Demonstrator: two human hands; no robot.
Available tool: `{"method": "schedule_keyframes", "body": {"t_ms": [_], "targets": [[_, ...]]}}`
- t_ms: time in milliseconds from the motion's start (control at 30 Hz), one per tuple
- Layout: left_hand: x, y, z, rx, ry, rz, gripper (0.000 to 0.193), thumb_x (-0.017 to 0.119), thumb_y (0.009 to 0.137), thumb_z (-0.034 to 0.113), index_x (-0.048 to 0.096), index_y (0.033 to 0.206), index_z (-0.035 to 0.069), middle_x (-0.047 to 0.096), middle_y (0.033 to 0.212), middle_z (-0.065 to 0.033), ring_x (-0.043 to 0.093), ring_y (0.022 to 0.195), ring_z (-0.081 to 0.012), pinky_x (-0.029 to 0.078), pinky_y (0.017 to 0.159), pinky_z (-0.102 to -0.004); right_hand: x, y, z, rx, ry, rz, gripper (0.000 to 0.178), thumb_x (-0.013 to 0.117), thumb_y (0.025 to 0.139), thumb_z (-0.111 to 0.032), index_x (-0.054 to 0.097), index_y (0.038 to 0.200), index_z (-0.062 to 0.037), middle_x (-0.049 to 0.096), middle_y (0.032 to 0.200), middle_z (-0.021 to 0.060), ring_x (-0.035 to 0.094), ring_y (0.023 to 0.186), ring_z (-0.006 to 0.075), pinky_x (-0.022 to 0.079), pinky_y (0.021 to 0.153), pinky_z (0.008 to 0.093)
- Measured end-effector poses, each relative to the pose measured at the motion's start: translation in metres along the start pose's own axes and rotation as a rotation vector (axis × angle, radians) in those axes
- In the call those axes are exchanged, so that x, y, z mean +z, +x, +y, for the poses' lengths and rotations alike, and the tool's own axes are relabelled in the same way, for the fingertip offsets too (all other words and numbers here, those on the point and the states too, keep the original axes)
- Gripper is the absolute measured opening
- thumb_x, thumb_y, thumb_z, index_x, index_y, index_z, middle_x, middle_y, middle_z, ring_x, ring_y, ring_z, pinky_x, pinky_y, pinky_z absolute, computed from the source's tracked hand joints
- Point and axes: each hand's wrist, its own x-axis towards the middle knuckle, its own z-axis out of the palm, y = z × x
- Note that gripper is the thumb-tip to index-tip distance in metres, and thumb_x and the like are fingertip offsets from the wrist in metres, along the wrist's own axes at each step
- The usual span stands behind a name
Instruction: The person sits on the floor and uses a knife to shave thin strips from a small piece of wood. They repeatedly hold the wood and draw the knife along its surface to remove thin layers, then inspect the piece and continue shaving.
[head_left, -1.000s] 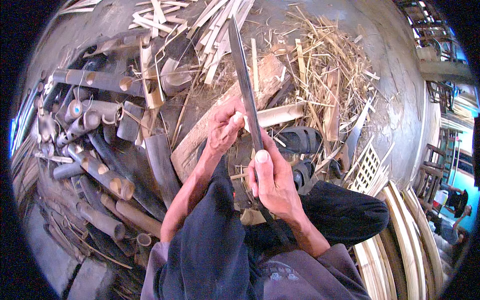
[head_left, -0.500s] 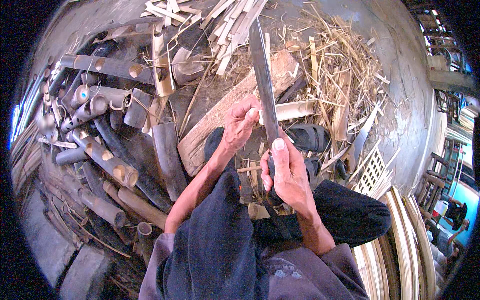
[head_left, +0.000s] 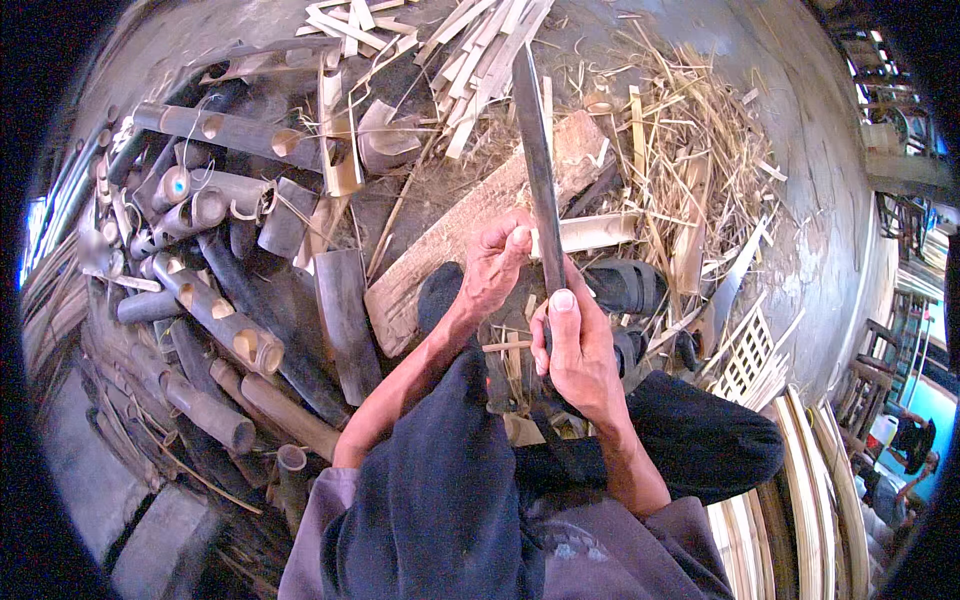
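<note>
My right hand (head_left: 580, 345) is wrapped round the handle end of a long knife (head_left: 540, 150), thumb on top. Its dark, straight blade points away from me. Just left of the blade, my left hand (head_left: 490, 265) is closed in a pinch at the end of a pale split bamboo piece (head_left: 598, 232). That piece passes behind the blade and reaches out to its right. The knife handle is mostly hidden inside my right fist. Beyond my hands a thick wooden block (head_left: 430, 260) lies slantwise on the floor.
Dark bamboo tubes (head_left: 205, 400) are piled at the left. Pale strips (head_left: 480, 70) lie at the far side, near a heap of shavings (head_left: 690, 150). A curved blade (head_left: 740, 265) and a woven lattice piece (head_left: 745, 360) are at the right. Long slats (head_left: 805, 480) stand close to my right knee.
The whole scene has shifted slightly right and down in the picture. My hands, the knife and the bamboo piece keep nearly the same places relative to each other.
</note>
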Motion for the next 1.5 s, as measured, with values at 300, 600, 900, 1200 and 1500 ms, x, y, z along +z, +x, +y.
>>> {"method": "schedule_keyframes", "body": {"t_ms": [300, 600, 900, 1200, 1500], "targets": [[-0.003, -0.005, -0.014, 0.011, 0.046, 0.027, 0.038, 0.049, 0.099, 0.036, 0.047, 0.072, 0.009, 0.037, 0.068, 0.0063, 0.033, 0.063, -0.0069, 0.029, 0.056, -0.0235, 0.000, 0.009, 0.017, -0.032, -0.059, 0.028, 0.050, 0.034, 0.102, -0.036, 0.029, 0.145, -0.0105, 0.045, 0.067, -0.0023, 0.040, 0.049, 0.0038, 0.037, 0.043, 0.0197], [-0.015, -0.006, -0.013, -0.104, 0.104, -0.031, 0.038, 0.048, 0.099, 0.035, 0.046, 0.073, 0.009, 0.037, 0.070, 0.0059, 0.035, 0.065, -0.0075, 0.030, 0.057, -0.0242, -0.001, 0.005, 0.001, 0.032, -0.008, 0.010, 0.052, 0.036, 0.102, -0.034, 0.028, 0.147, -0.0095, 0.044, 0.063, -0.0020, 0.042, 0.055, 0.0068, 0.040, 0.052, 0.0254], [-0.026, 0.000, -0.020, -0.058, 0.391, -0.009, 0.038, 0.049, 0.097, 0.034, 0.047, 0.072, 0.006, 0.040, 0.069, 0.0013, 0.038, 0.065, -0.0105, 0.033, 0.060, -0.0273, 0.006, 0.019, 0.023, 0.002, -0.046, 0.052, 0.050, 0.036, 0.102, -0.034, 0.030, 0.146, -0.0112, 0.045, 0.066, -0.0023, 0.042, 0.050, 0.0043, 0.038, 0.044, 0.0200], [-0.018, 0.003, -0.019, -0.031, 0.272, -0.017, 0.039, 0.050, 0.095, 0.034, 0.049, 0.070, 0.004, 0.042, 0.065, -0.0021, 0.042, 0.062, -0.0140, 0.036, 0.058, -0.0303, 0.003, 0.017, 0.040, 0.005, 0.015, 0.095, 0.051, 0.036, 0.102, -0.032, 0.025, 0.147, -0.0092, 0.047, 0.067, -0.0008, 0.042, 0.048, 0.0052, 0.039, 0.041, 0.0207], [-0.019, -0.009, -0.019, -0.095, 0.310, 0.044, 0.036, 0.056, 0.092, 0.033, 0.053, 0.072, 0.004, 0.046, 0.070, -0.0013, 0.044, 0.069, -0.0134, 0.035, 0.060, -0.0285, 0.013, 0.009, 0.026, 0.080, 0.073, 0.101, 0.048, 0.032, 0.103, -0.032, 0.029, 0.146, -0.0112, 0.046, 0.065, -0.0003, 0.043, 0.046, 0.0056, 0.038, 0.040, 0.0209]]}}
